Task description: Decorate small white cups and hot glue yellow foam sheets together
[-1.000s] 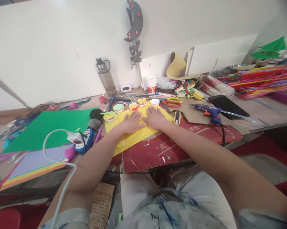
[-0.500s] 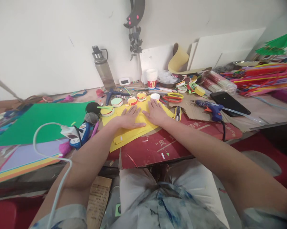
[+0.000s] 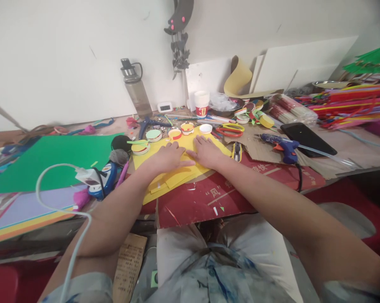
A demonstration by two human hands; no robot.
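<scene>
Yellow paper sheets (image 3: 164, 190) lie overlapping on a red printed cardboard (image 3: 205, 202). On the paper, my left hand (image 3: 169, 158) has its fingers bent and drawn together at a sheet's edge. Beside it my right hand (image 3: 205, 150) rests flat on the yellow paper with its fingers spread. Small round paper-rimmed pieces, one with a green top (image 3: 154, 135) and one white (image 3: 205, 128), sit along the paper's far edge. A yellow cutter (image 3: 237, 152) is right of my right hand.
A blue glue gun (image 3: 287, 150) and a black phone (image 3: 308, 139) lie at right. Orange-yellow scissors (image 3: 230, 130) and a paper cup (image 3: 201, 104) are behind. A bottle (image 3: 137, 94) stands at the back; green sheet (image 3: 54, 162) at left.
My left hand has shifted slightly left and its fingers have bent in from lying flat. The yellow sheet under it has moved a little. My right hand stays nearly in place.
</scene>
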